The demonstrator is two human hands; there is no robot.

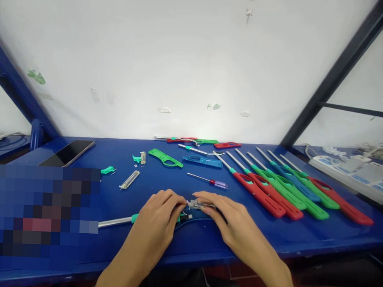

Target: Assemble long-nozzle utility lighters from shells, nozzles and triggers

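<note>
Just above the blue table's front part, my right hand [228,213] grips a clear fuel tank [201,204] of a utility lighter, its valve end facing left. The fingers of my left hand [161,214] are pinched together at that valve end, on something too small to make out. Beneath both hands lies an opened blue lighter handle [197,224], mostly hidden. From it a metal lighter tube [115,221] with a green collar runs out to the left. A thin wire and a small dark part [185,217] show between the hands.
Assembled lighters [262,195] in red, green and blue lie in a row at right. A screwdriver [209,180], a green half-shell [165,157], a blue half-shell [203,161] and another fuel tank [129,180] lie beyond my hands. At left is a phone [67,153]; at far right, a power strip [351,176].
</note>
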